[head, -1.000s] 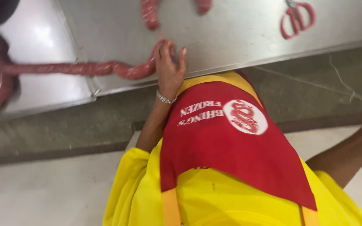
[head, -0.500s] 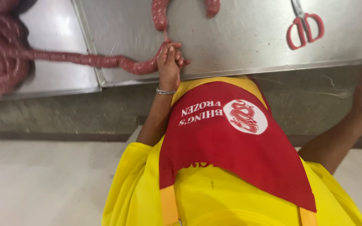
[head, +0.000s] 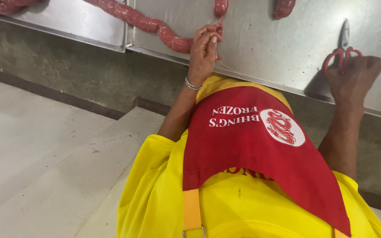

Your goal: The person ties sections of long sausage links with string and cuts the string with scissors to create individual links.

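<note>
My left hand (head: 203, 46), with a silver bracelet at the wrist, is closed on the end of a long pinkish-red sausage rope (head: 148, 24) lying across the steel table (head: 261, 48). Its fingers pinch the casing tip and a thin string. My right hand (head: 353, 77) lies over the red handles of a pair of scissors (head: 342, 50) on the table at the right, fingers curled onto them. I wear a yellow shirt and a red apron (head: 261, 150).
Two more sausage ends (head: 220, 6) (head: 284, 6) lie at the table's far side. A second steel tray (head: 67, 17) adjoins on the left, with more sausage. Below the table's edge are a grey concrete wall and pale floor steps (head: 45, 154).
My right hand has moved from the table's edge up onto the scissors. My left hand has stayed on the sausage end, gripping it tighter. The view has shifted.
</note>
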